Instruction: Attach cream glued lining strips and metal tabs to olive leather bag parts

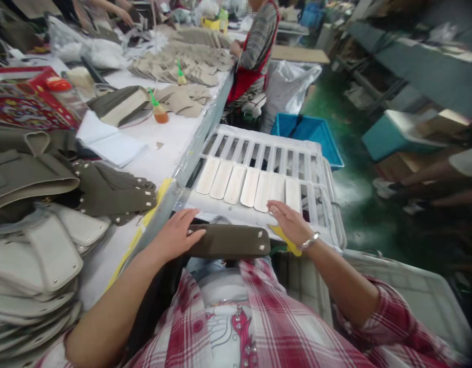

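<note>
A long dark olive panel (230,241) with rounded corners and two small pale tabs at its right end lies in front of my body. My left hand (178,236) rests on its left end, thumb across the top and fingers stretched forward. On an upturned white slatted crate (259,137), several pale rounded strips (233,185) sit side by side. My right hand (291,224) is over the crate's near side, fingers extended, fingertips at the near ends of the strips. Beneath its palm shows a yellow piece (287,240); whether the hand touches it, I cannot tell.
On the left table are stacked pale panels (54,250), dark panels (109,191), a white paper (109,140) and a glue bottle (159,110). A co-worker (255,51) in a red apron works at the far side. A blue bin (308,134) stands behind the crate.
</note>
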The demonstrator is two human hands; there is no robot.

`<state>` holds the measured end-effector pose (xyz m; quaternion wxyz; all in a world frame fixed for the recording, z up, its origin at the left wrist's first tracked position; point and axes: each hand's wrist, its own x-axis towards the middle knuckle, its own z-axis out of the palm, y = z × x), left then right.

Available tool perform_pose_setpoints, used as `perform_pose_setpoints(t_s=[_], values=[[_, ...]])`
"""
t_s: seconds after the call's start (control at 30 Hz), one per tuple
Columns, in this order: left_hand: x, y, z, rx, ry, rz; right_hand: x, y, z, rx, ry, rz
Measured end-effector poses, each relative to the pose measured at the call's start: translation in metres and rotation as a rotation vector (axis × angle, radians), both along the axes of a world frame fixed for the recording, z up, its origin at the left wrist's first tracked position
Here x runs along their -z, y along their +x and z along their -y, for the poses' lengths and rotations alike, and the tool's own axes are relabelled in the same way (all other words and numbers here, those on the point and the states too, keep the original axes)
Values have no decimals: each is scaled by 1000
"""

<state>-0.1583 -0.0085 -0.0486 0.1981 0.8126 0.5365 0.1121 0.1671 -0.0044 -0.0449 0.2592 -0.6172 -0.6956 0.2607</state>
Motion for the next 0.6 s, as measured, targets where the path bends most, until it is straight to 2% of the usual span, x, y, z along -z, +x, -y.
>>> perform_pose_setpoints(t_s=[0.1, 0.2, 0.33, 0.5, 0.6], values=[[5, 44, 3, 273, 12, -46, 16, -19, 11, -190, 10, 169], [17, 72, 6, 368, -23, -133, 30, -42, 19, -392, 42, 319], [20, 75, 6, 377, 10, -169, 35, -45, 19, -505, 46, 439], [16, 70, 1, 427, -22, -176, 35, -35, 13, -653, 50, 431], [18, 72, -1, 435, -25, -167, 34, -36, 13, -668, 39, 466]])
